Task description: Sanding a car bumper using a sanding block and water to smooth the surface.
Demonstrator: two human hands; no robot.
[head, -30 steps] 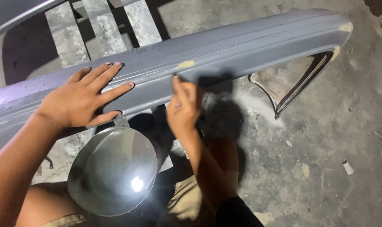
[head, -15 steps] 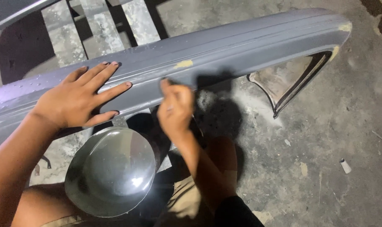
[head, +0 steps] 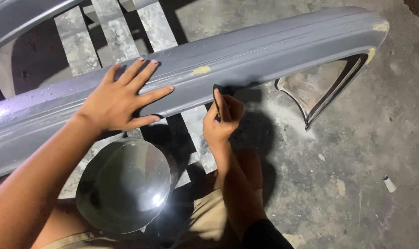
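Bumper panel (head: pixel 264 46) gets braced flat-handed by left hand (head: pixel 119 99); sandpaper (head: pixel 217 94), pinched in right hand (head: pixel 223 120) at 4 o'clock, is best kept flat.

Matt grey panel (head: pixel 264 50), glossy metal bowl (head: pixel 124 184)

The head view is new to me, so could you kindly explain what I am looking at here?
The camera sits on a person's head and looks down at their own bare hands. A long grey car body panel lies across slatted supports above a concrete floor. The left hand lies flat on the panel with its fingers spread. The right hand holds a small dark sheet, probably sandpaper, against the panel's lower edge, below a tan patch. A round shiny metal bowl sits near the person's lap.
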